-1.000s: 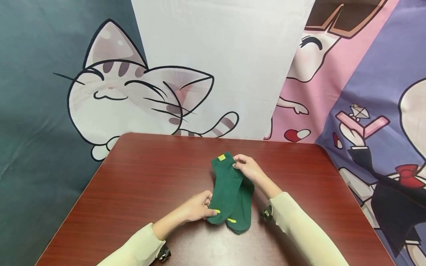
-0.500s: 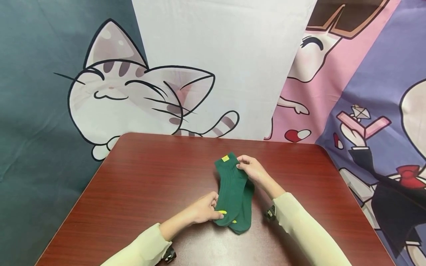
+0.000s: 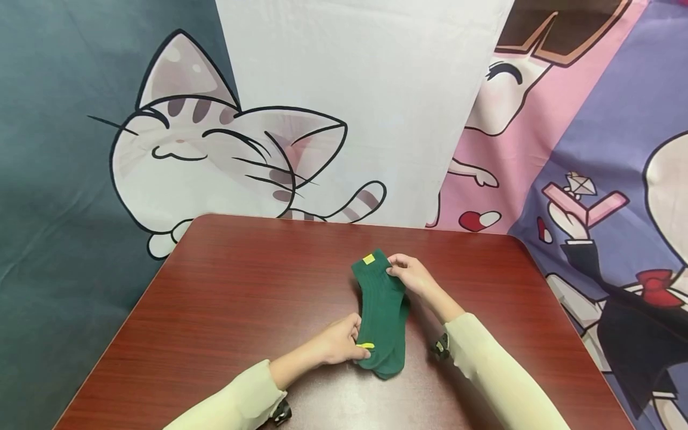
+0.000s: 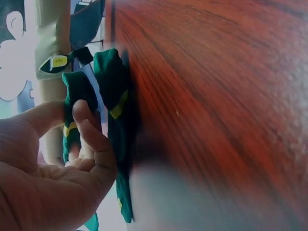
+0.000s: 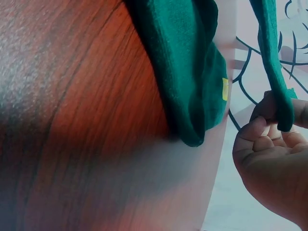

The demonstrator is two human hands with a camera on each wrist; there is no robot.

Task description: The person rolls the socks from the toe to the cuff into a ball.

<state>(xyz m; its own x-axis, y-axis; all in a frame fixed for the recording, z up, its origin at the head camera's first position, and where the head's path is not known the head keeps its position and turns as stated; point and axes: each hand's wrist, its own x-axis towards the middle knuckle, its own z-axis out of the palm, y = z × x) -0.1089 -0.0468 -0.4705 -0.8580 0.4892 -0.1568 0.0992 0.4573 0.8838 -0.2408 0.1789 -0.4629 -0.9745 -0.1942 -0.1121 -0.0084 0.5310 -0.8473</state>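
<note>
Both hands hold a green sock point(image 3: 380, 304) with a yellow tag at its cuff and a yellow stripe at its toe. Thumb and fingers of my left hand point(image 3: 341, 341) pinch its toe end. At the far end, my right hand point(image 3: 411, 275) pinches the cuff's right edge. Below it a second green sock point(image 3: 398, 363) lies on the table, mostly covered in the head view. Both wrist views show a gap between the held sock point(image 5: 269, 53) and the lower sock point(image 4: 113, 82).
The reddish-brown wooden table point(image 3: 258, 275) extends around the socks. Behind it hangs a cloth backdrop point(image 3: 365, 83) with cartoon figures. A dark strap point(image 3: 280, 412) sits at the left sleeve's cuff, another dark strap point(image 3: 442, 346) at the right.
Both hands have shifted right and slightly nearer, carrying the upper sock over the lower one. The lower sock's yellow stripe is now covered. The lower sock stays in place.
</note>
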